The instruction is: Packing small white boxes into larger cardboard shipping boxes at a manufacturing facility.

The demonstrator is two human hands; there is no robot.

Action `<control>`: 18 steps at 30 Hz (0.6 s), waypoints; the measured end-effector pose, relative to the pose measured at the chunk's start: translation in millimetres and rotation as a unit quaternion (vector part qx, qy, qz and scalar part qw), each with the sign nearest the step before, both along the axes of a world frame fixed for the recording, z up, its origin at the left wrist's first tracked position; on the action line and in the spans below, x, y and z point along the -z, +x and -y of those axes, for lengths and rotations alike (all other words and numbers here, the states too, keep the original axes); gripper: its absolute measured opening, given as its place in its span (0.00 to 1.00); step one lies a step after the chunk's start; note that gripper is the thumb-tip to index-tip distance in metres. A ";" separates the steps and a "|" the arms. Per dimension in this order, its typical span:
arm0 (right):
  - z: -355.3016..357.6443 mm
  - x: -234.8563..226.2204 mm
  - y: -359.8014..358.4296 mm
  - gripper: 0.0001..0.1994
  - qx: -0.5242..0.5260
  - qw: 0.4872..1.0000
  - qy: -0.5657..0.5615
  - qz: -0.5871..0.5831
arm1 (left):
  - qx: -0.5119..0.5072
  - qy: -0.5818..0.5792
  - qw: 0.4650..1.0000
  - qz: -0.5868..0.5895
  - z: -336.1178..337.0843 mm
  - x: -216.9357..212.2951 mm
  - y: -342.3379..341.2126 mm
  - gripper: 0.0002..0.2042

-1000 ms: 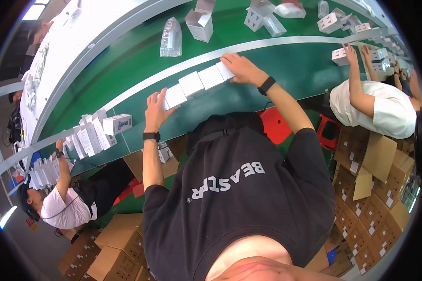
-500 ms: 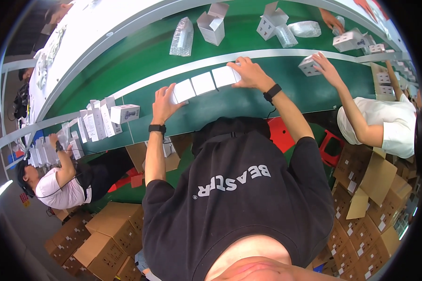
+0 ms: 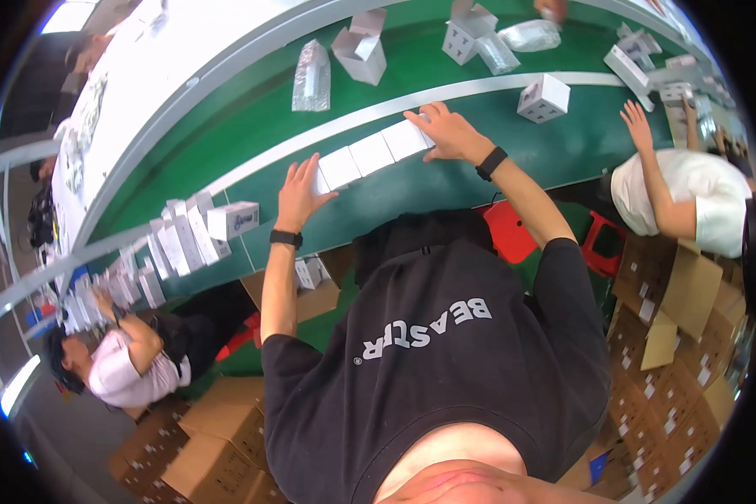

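A row of several white boxes lies across the dark green work surface in front of me, plain white faces up and sides touching. My left hand is at the left end of the row, its thumb by the near edge and its fingers by the far edge. Gripping the right end is my right hand, with fingers along the far side and thumb on the near side. The row sits between both hands. My palms hide parts of the end boxes.
A printed white box stands to the right, near a co-worker's raised hand. At left are several upright cartons. Beyond the pale rail lie open boxes and bubble-wrapped items. Brown cartons are stacked behind me.
The gaps between the white boxes have closed, and the row is now tight between my hands. A co-worker's hand has let go of the printed box at right and drawn back.
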State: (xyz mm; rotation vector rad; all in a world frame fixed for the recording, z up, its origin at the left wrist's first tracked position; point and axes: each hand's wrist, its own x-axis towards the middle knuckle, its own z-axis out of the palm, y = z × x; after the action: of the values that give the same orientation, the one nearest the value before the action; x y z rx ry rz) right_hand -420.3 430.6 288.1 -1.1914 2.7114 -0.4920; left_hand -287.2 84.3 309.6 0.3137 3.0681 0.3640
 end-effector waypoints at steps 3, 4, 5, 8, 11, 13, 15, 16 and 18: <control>1.0 -13.7 3.1 0.46 0.066 0.998 0.014 -0.003 | 0.031 0.019 0.999 0.028 -6.4 -1.1 -18.7 0.47; 4.7 -15.4 3.6 0.45 0.069 0.997 0.025 0.008 | 0.009 0.008 0.999 0.052 -5.8 -1.1 -19.0 0.46; 5.2 -15.9 7.6 0.45 0.073 0.996 0.037 0.020 | -0.011 -0.004 0.997 0.076 -3.9 0.3 -19.3 0.46; 1.0 -12.4 38.4 0.41 0.132 0.990 0.012 0.038 | 0.045 0.013 0.998 0.047 4.7 6.2 -28.0 0.43; 0.8 -10.0 89.7 0.37 0.221 0.975 -0.004 0.030 | 0.129 0.026 0.991 0.032 16.8 7.2 -35.1 0.42; 3.4 -10.0 142.8 0.35 0.308 0.951 0.003 0.021 | 0.231 0.034 0.972 -0.009 15.6 5.9 -46.0 0.40; 4.2 -7.2 201.6 0.32 0.404 0.914 -0.039 -0.017 | 0.320 0.040 0.947 0.012 -7.0 -4.8 -61.9 0.41; 6.6 -9.8 233.5 0.32 0.452 0.892 -0.031 -0.009 | 0.357 0.033 0.933 0.029 -21.9 -14.6 -63.4 0.42; 16.0 -22.3 290.0 0.32 0.545 0.837 -0.040 -0.031 | 0.441 0.029 0.896 0.046 -55.1 -30.1 -61.1 0.43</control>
State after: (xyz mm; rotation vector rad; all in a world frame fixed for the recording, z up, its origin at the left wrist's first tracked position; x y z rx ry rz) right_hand -130.3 414.6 310.4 0.5003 3.1862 -0.6538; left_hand -348.3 139.4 339.8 1.5314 2.4574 0.3818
